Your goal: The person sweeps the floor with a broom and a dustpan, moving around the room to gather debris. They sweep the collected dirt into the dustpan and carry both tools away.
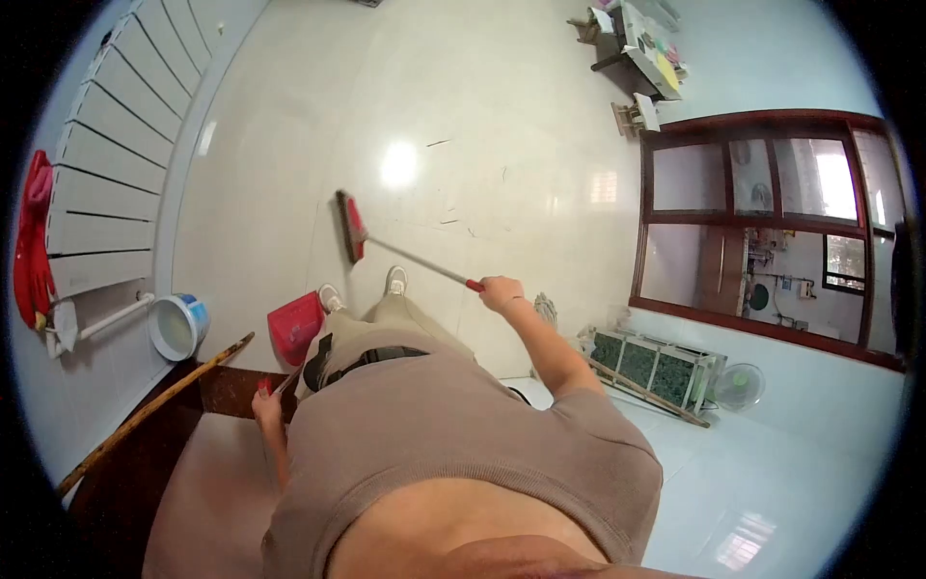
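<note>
My right hand [501, 293] is closed round the red-ended grey handle of a broom [351, 228]. The broom's red head, with dark bristles, rests on the pale tiled floor ahead of my feet. Low on the left, my left hand [267, 403] grips the red end of a dustpan's handle. The red dustpan [295, 327] is on the floor beside my shoe, and part of its handle is hidden by my body. Thin dark bits of debris [449, 222] lie scattered on the floor beyond the broom.
On the left are a white radiator [116, 159], red gloves [35, 246], a bucket [177, 326] and a leaning wooden stick [159, 405]. To the right stand a metal-framed rack [644, 365], a mop head [545, 309] and a dark-red framed window [641, 220]. A cluttered table [644, 48] is farther off.
</note>
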`<state>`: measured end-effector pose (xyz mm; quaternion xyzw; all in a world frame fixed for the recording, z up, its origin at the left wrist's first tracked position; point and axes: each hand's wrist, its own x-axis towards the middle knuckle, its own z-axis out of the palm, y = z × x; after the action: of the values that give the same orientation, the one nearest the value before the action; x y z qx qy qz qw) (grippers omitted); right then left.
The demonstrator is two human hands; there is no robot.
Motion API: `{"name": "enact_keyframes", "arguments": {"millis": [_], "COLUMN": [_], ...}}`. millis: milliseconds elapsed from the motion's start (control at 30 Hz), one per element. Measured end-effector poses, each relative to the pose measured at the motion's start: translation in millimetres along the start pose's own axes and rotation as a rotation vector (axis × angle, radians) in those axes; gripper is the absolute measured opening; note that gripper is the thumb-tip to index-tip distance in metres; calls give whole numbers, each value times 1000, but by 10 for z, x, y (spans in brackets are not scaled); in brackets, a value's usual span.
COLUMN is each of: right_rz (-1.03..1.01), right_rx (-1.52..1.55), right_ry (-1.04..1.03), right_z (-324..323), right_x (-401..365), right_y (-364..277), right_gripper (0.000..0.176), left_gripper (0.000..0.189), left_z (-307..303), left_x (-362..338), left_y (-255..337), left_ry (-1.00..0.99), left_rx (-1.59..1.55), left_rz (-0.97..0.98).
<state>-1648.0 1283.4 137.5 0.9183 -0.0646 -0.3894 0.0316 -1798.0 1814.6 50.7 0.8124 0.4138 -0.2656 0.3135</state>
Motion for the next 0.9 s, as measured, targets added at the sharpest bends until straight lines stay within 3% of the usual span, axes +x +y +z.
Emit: {"name": "enact_keyframes", "arguments": {"millis": [67,267,433,467,500,533,567,600,633,667,733,800,900], "right_rz": [-6,-9,145,175,199,183,167,130,170,201,232,336,503], "right_rx": [-21,-71,-20,-7,5,311,442,107,38,61,102,137,243], "right_ry": [-45,-66,6,18,12,349,290,88,41,53,19,21,-93], "right_z": [95,219,50,21,50,231,676,254,99,122,211,540,1110], "right_x": [98,522,651,707,712,626,1002,781,635,541,263,2,-479], "right_y": [-19,386,1037,1132,1206,1340,1627,1540,1510,1571,1736,1954,2229], "right_gripper": [20,18,19,21,22,24,23,22,22,21,23,24,32], "left_gripper": [30,25,32,43,50,57,55,50,50,47,42,32,25], "left_z": [-247,-173,-6,6,111,202,198,177,347,280,244,367,428], "left_x": [-346,-362,-326,-327,-127,29,-62,-120,349,-63,-321,-88,-119], "left_y": [518,772,895,963,831,653,815,1029,511,1068,1453,1398,1732], "left_ry": [-33,7,47,-36,18,50,98,19,154,165,66,170,121], "left_rx": [-127,45,-87,30,215,410,473,472,322,294,91,262,184], "left_rz": [-191,-183,-38,-32,171,363,409,185,557,337,193,414,381]}}
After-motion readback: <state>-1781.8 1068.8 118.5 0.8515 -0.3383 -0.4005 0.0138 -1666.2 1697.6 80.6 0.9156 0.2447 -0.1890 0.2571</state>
